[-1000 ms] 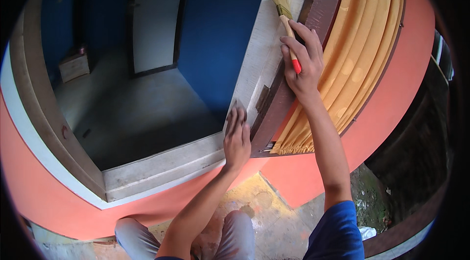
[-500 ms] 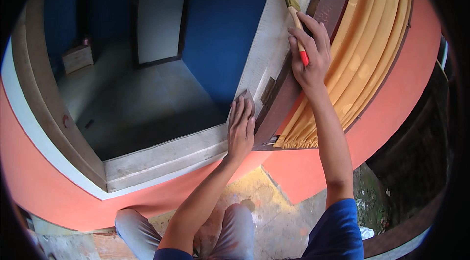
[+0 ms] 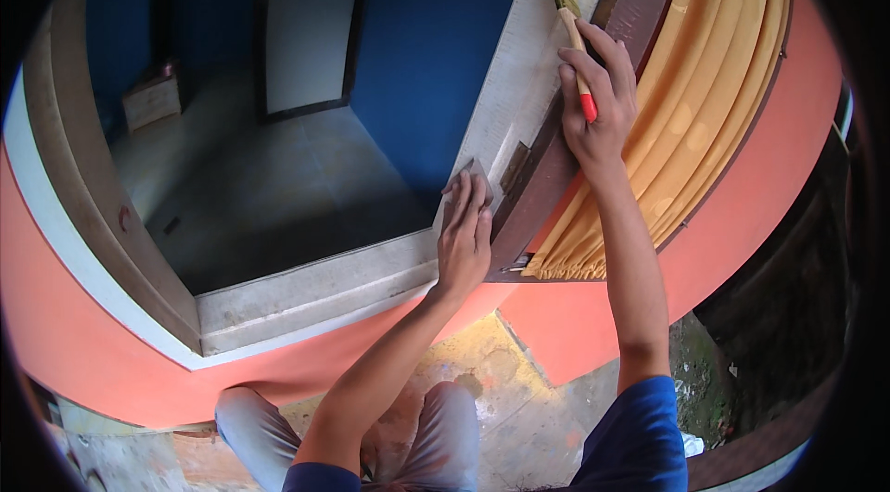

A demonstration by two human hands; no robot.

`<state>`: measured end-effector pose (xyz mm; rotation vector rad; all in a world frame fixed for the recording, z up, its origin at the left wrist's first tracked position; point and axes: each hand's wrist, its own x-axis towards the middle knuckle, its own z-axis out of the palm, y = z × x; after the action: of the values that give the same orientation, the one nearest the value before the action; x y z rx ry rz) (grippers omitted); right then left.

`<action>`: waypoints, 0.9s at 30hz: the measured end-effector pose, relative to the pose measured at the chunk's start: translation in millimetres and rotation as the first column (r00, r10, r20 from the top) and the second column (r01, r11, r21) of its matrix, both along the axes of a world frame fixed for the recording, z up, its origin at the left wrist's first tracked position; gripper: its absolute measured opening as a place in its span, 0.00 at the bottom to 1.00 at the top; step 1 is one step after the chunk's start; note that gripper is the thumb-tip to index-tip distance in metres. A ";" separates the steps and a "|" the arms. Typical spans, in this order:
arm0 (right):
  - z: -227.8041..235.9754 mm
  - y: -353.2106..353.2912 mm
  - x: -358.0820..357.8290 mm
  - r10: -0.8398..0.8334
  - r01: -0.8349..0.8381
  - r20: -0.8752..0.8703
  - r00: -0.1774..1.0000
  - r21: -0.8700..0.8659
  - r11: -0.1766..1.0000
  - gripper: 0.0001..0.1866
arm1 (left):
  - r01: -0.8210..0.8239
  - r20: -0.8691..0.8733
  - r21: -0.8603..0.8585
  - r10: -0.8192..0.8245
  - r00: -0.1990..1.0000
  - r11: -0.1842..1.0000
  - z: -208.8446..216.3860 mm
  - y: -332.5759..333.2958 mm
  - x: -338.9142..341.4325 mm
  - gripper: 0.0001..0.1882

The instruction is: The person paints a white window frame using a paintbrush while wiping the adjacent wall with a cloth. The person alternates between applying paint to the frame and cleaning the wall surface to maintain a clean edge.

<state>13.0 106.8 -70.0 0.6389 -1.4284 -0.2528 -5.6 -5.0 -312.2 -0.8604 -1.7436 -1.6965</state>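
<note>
My right hand (image 3: 601,107) grips a paintbrush (image 3: 570,21) by its wooden handle, which has a red end. The pale bristles point up and lie over the whitish upright of a window frame (image 3: 512,89); whether they touch it I cannot tell. Lower down on the same upright, my left hand (image 3: 465,237) presses a thin grey sheet (image 3: 480,178), like sandpaper, against the wood. Its fingers lie close together and cover most of the sheet.
Beside the upright stands a brown window sash (image 3: 593,89) with a gathered yellow curtain (image 3: 681,121). Below runs an orange wall (image 3: 306,385). Through the opening show a blue wall (image 3: 426,38), a light door (image 3: 315,24) and a box (image 3: 151,101). My knees are near the wall.
My left hand has slid slightly up the upright with the grey sheet. My right hand keeps its hold on the paintbrush, and the whole view has shifted a little.
</note>
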 end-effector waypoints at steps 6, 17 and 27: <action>-1.4 -3.9 -3.1 0.028 -0.028 -0.013 1.000 0.000 1.000 0.10 | 0.000 -0.206 0.114 0.024 0.978 0.993 123.2 7.6 -30.3 0.26; -1.5 -0.4 -2.9 0.019 -0.019 -0.010 1.000 0.001 1.000 0.10 | -0.045 0.127 0.082 0.035 0.991 0.996 -3.3 10.3 -7.8 0.26; -1.8 -3.0 -1.5 0.012 -0.012 -0.008 1.000 -0.003 1.000 0.10 | -0.073 0.202 0.071 0.058 0.978 0.995 -26.6 6.0 -10.7 0.26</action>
<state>11.5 103.8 -71.8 0.6431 -1.4169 -0.2435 -16.3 1.1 -338.8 -0.6092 -1.8002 -1.8465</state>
